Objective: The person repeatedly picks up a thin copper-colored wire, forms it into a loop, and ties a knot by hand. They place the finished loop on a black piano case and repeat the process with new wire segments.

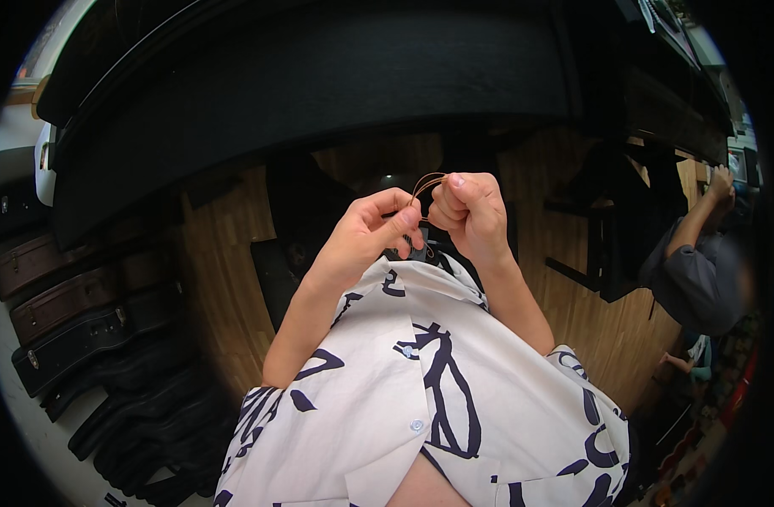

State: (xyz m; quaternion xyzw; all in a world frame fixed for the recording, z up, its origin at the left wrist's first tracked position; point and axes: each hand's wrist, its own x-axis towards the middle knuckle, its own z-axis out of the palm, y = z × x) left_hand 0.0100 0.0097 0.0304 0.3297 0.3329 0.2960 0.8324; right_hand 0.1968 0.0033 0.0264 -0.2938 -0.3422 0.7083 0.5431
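Note:
A thin, copper-coloured wire (429, 178), looped in a few strands, spans the gap between my two hands above my lap. My left hand (377, 221) pinches the loop between thumb and fingertips, with the other fingers loosely curled. My right hand (473, 211) is closed in a fist around the other side of the loop, its thumb on top. The part of the wire inside the right fist is hidden. Just under my fingertips is a small dark object (418, 245), mostly covered, whose kind I cannot make out.
A large black piano-like body (336, 84) fills the far side. Several instrument cases (74, 325) stand in a row at left on the wooden floor (230, 220). At right, another person (700, 262) in dark clothing sits near a black bench (585, 245).

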